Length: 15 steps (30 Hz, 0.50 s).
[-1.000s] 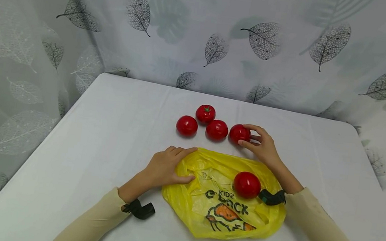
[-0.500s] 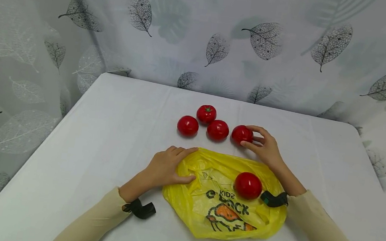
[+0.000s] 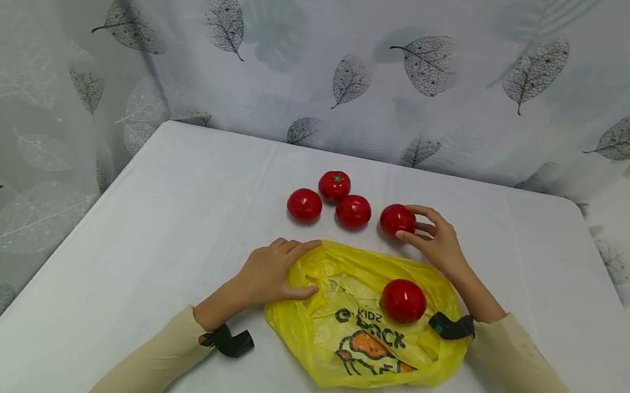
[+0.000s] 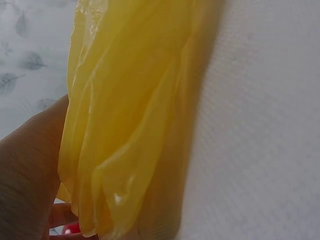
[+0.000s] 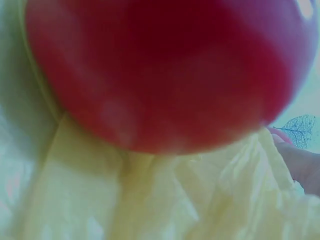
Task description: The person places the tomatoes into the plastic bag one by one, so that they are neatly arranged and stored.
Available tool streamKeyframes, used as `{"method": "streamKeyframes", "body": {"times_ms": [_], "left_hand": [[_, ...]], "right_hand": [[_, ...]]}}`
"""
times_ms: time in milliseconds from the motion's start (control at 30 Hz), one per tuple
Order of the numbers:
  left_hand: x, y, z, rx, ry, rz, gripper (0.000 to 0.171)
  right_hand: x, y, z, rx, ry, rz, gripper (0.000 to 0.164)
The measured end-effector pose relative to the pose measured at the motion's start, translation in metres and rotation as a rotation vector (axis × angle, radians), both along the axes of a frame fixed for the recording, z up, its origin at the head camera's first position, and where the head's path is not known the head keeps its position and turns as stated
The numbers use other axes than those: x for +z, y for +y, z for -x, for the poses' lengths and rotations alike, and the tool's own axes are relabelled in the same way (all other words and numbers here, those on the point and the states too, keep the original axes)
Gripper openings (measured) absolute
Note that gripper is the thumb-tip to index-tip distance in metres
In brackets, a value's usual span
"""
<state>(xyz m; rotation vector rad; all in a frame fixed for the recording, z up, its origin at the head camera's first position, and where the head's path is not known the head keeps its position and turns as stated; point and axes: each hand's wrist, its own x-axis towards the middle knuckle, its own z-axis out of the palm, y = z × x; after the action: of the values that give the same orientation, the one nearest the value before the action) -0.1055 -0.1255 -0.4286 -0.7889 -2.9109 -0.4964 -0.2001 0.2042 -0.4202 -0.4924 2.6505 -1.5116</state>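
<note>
In the head view my left hand [image 3: 270,273] grips the left rim of a yellow plastic bag [image 3: 319,354], thumb over its inner side. Folds of the bag [image 4: 120,120] hide most of that hand in the left wrist view. Beyond the bag's far rim, my right hand [image 3: 439,243] holds a red tomato [image 3: 397,221] between thumb and fingers, low at the table. Another tomato [image 3: 404,301] sits within the spread bag on its right half; this tomato [image 5: 170,75] fills the top of the right wrist view, with the right hand [image 5: 302,167] partly showing behind.
Left of the held one stand three more tomatoes: one with a green stem [image 3: 334,186] at the back, a left one [image 3: 304,206] and a right one [image 3: 353,212]. The white-covered table [image 3: 172,205] ends at a leaf-patterned curtain [image 3: 288,29].
The right hand has drawn its tomato slightly to the right, widening the gap to the neighbouring tomato. The left hand and the bag have stayed in place.
</note>
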Motion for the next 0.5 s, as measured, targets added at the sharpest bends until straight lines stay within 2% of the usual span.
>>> {"method": "streamKeyframes", "body": {"times_ms": [300,500], "left_hand": [[0.000,0.000,0.000,0.003,-0.003,-0.008,0.078],[-0.001,0.000,0.000,0.000,0.007,-0.008,0.078]], "right_hand": [[0.011,0.002,-0.011,0.011,0.008,-0.027,0.055],[0.019,0.001,-0.023,0.054,0.057,-0.001,0.053]]}}
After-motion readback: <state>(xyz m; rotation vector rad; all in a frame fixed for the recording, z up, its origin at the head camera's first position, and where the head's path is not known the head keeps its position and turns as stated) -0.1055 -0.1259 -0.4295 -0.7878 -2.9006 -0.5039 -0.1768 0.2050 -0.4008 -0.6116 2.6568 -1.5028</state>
